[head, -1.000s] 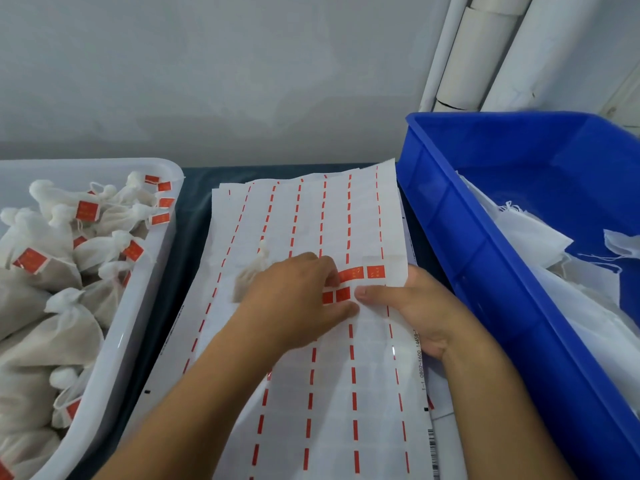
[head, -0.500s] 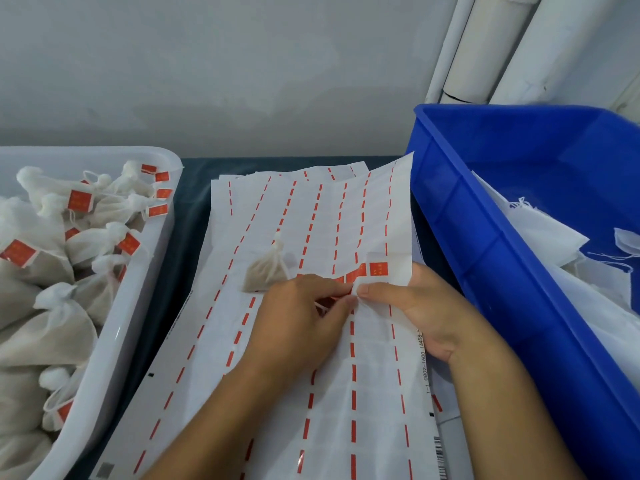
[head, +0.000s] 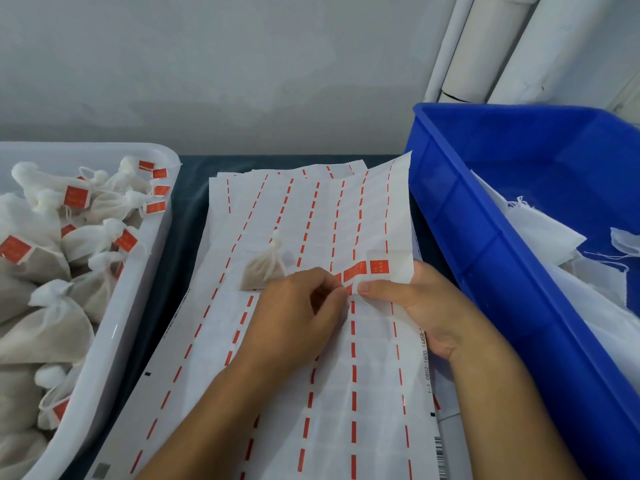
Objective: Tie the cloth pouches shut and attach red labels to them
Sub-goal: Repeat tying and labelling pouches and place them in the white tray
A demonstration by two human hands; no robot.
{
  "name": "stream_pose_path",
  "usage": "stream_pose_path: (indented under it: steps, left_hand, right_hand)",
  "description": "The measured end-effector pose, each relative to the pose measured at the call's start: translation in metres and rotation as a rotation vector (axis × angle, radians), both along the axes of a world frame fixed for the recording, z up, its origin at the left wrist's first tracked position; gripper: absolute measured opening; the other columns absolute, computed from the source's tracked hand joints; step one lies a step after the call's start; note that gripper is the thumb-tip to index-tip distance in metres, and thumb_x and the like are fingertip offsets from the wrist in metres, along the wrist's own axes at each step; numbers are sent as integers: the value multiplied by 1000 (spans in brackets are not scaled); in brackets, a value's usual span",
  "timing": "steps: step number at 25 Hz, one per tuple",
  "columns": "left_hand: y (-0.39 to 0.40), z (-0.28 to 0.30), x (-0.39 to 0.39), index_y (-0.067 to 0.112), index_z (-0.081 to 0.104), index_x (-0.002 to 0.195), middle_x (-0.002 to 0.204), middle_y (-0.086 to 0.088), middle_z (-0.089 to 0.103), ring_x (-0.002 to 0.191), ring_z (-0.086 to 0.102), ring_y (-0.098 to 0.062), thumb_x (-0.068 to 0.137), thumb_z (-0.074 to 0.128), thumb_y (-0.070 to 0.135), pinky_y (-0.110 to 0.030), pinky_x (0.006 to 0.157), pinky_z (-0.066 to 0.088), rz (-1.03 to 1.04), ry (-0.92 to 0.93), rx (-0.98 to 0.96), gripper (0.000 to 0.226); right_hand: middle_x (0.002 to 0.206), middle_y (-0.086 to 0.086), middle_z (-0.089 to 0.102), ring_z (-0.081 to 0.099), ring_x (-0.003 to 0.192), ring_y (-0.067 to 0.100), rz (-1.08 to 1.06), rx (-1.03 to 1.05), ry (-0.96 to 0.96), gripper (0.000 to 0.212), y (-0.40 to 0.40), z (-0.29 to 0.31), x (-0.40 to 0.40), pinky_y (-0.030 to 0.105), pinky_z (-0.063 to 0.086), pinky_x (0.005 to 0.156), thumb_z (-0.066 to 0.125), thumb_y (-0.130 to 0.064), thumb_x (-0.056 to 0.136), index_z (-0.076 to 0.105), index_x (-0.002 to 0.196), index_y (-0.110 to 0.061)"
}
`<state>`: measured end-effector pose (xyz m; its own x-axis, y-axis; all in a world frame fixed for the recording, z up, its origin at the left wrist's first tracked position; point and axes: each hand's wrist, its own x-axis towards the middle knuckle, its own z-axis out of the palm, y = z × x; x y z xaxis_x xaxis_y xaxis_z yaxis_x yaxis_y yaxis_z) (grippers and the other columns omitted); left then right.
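A white label sheet point(head: 311, 341) with red dashed columns lies in front of me on the dark table. A small tied cloth pouch point(head: 265, 268) rests on the sheet, just above my left hand point(head: 294, 317). My left fingertips pinch at a red label on the sheet, next to a row of red labels point(head: 367, 268). My right hand point(head: 426, 306) grips the sheet's right edge, thumb pressed on top and fingers underneath. Whether a label has come free between my left fingers is hidden.
A white tub point(head: 114, 334) at the left holds several tied pouches with red labels. A blue crate point(head: 485, 244) at the right holds white cloth. White pipes point(head: 485, 46) stand against the grey wall behind.
The sheet's right side has been lifted and tilted by my right hand. My left hand has slid down off the pouch, uncovering it, and curled its fingers at the red label.
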<state>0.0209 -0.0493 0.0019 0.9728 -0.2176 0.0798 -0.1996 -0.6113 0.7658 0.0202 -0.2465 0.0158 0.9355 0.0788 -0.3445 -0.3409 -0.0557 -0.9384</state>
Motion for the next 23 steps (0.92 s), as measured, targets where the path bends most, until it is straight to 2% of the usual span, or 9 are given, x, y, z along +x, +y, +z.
stream_pose_path:
  steps: [4,10,14,17,18,20,21,22,23]
  left_hand:
    - [-3,-2,2,43,57,84,79,24,63,73,63,-2,97,58,51,-7,62,49,3,10,70,16]
    - [0,-3,5,36,57,85,81,18,65,74,64,-4,101,55,41,-6,59,50,107,37,-32,17]
    - [4,1,5,36,57,90,91,22,61,83,66,-7,102,54,39,-7,67,47,158,37,-95,13]
    - [7,6,1,38,54,88,93,25,58,85,63,-4,101,55,42,-6,68,45,173,-37,-79,13]
    - [9,7,0,38,54,89,93,25,57,86,62,-3,100,55,44,-6,70,45,161,-84,-43,13]
    - [13,11,0,40,52,96,94,26,54,85,58,-1,99,51,50,-8,75,45,114,-186,61,10]
    - [15,13,0,41,52,100,96,26,52,83,56,0,97,47,54,-9,76,45,92,-233,106,15]
    - [17,15,1,41,54,103,97,26,50,81,54,1,95,43,57,-10,77,44,81,-270,134,22]
    - [18,15,2,40,58,106,97,26,49,80,53,2,94,42,58,-10,77,44,81,-291,143,27]
  right_hand:
    - [111,-5,78,77,98,26,-3,-26,8,33,2,2,0,57,58,93,81,-28,88,70,118,-36]
    - [107,-10,78,77,95,17,-67,-93,-34,28,-6,8,-4,51,60,89,79,-26,90,71,114,-37]
    - [107,-20,75,75,94,9,-58,-365,-53,34,-13,14,-5,45,61,84,79,-29,89,63,115,-45]
    - [122,-19,68,68,103,8,-68,-584,-71,41,-14,24,-3,37,58,83,79,-33,88,55,118,-47]
    - [131,-13,64,66,109,11,-84,-708,-67,52,-15,27,-2,38,58,85,79,-37,88,49,129,-46]
    - [142,-2,56,61,121,21,-176,-993,-105,81,-14,32,-3,44,54,95,76,-48,87,30,153,-34]
    - [138,-3,58,62,116,18,-218,-1059,-194,79,-10,36,-5,39,55,90,72,-52,88,30,153,-35]
    - [126,-10,64,65,103,10,-217,-1039,-302,66,-4,40,-6,29,54,80,66,-57,90,37,146,-41]
    - [109,-20,68,68,88,5,-154,-920,-353,50,4,44,-7,21,52,70,61,-62,90,44,134,-48]
